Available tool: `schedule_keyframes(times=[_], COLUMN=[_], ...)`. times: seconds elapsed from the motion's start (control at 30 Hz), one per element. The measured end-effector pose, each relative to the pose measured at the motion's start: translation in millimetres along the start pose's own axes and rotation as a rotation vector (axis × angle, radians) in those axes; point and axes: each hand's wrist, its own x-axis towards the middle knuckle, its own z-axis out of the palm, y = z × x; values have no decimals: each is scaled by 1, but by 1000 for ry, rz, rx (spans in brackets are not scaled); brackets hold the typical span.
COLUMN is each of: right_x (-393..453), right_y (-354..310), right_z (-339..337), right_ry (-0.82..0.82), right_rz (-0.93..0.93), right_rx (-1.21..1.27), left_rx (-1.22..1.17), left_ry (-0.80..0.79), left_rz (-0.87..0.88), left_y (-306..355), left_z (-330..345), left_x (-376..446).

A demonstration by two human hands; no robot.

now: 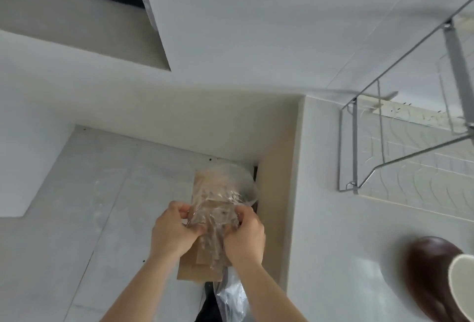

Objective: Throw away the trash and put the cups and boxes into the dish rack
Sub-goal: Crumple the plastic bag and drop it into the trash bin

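Left hand [172, 229]: grip pinched on the left edge of a crumpled clear plastic wrapper [216, 208].
Right hand [245, 238]: grip pinched on the wrapper's right edge; fingers curled in.
Wrapper: held between both hands above the floor, over a brown cardboard piece [198, 267] just beside the table's side.
Cardboard: partly covered by the wrapper and hands; more clear plastic [232, 293] is seen below it, by a dark object that cannot be identified.
Table [333, 244]: white, at right.
Dish rack [410, 147]: wire, set on the table's far right.
Bowl [431, 275]: dark brown, on the table near the lower right; a white cup [461, 280] is seen against it at the frame edge.
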Motion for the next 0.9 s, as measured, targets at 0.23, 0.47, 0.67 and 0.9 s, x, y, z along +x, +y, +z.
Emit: schedule_keyframes(times=[0.23, 0.47, 0.67, 0.9], right_x=[57, 125, 174, 212], right_y=[68, 148, 199, 219], right_z=[77, 147, 192, 207], right_ry=[17, 45, 60, -143], right_rz=[197, 383, 452, 370], right_rx=[-79, -161, -201, -205], left_rx=[26, 92, 180, 344], left_ry=[-71, -128, -175, -355], left_rz=[-54, -31, 16, 128], left_y=[-70, -137, -170, -190], left_z=[84, 181, 249, 295], left_x=[68, 122, 160, 189])
